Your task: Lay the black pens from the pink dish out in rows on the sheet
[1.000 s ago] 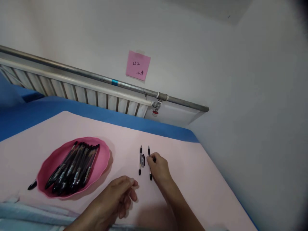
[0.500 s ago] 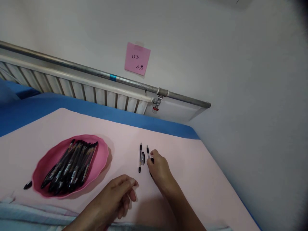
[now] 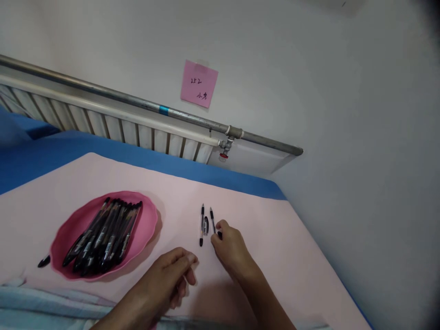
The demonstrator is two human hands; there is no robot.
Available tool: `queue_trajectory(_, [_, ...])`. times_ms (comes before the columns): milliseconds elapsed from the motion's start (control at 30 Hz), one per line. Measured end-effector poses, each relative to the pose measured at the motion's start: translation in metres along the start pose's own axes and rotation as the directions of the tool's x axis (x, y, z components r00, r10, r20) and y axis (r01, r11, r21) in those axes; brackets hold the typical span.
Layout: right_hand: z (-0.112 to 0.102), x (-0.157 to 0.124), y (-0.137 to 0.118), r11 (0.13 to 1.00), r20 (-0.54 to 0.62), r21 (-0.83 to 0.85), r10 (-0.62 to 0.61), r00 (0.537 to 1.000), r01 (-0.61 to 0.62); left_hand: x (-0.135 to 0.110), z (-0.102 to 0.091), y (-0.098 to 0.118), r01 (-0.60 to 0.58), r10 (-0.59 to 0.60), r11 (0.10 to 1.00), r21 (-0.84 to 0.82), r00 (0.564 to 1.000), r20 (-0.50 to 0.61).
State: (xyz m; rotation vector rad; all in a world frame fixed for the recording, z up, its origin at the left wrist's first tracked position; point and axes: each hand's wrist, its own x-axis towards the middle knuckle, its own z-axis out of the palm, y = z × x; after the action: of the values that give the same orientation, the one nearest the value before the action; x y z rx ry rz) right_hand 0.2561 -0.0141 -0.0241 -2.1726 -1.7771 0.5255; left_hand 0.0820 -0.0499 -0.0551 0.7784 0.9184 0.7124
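Note:
My right hand (image 3: 232,245) is closed, thumb and fingertips pinching a black pen cap (image 3: 220,234) that is mostly hidden by the fingers. Under its fingertips lies an uncapped pen (image 3: 212,217), tip pointing away from me and lower part covered by the hand. Just left of it, another uncapped pen (image 3: 201,224) rests on the pink tabletop (image 3: 275,256) with a loose clear-and-black cap (image 3: 206,226) beside it. Nearer to me hovers my left hand (image 3: 173,275), fingers loosely curled and apart, with nothing visible in it.
At left, a pink scalloped dish (image 3: 149,229) holds several capped black pens (image 3: 106,236). A black pen end (image 3: 44,261) sticks out by its left rim. Behind the table are a white radiator (image 3: 144,135), a metal pipe (image 3: 192,118) and a pink note (image 3: 199,84) on the wall.
My right hand has shifted slightly toward me along the uncapped pen, still pinching the cap. My left hand stays nearly in place. The whole view has drifted a little.

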Motion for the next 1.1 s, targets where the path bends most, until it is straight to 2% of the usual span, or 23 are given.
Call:
queue_trajectory(567, [0.005,0.003,-0.006,0.997,-0.025,0.076,-0.011,1.000,0.013,-0.004,0.005,0.010,0.041,-0.039,0.990,0.135,0.999,-0.016])
queue_trajectory(967, [0.009,0.003,-0.005,0.992,-0.035,0.116,-0.042,0.999,0.046,-0.006,0.006,0.011,0.042,-0.041,0.988,0.148,0.999,-0.010])
queue_trajectory(1100, [0.004,0.008,0.004,0.980,-0.034,0.198,0.026,0.999,-0.019,-0.007,0.006,0.012,0.032,-0.030,0.987,0.159,0.999,-0.012])
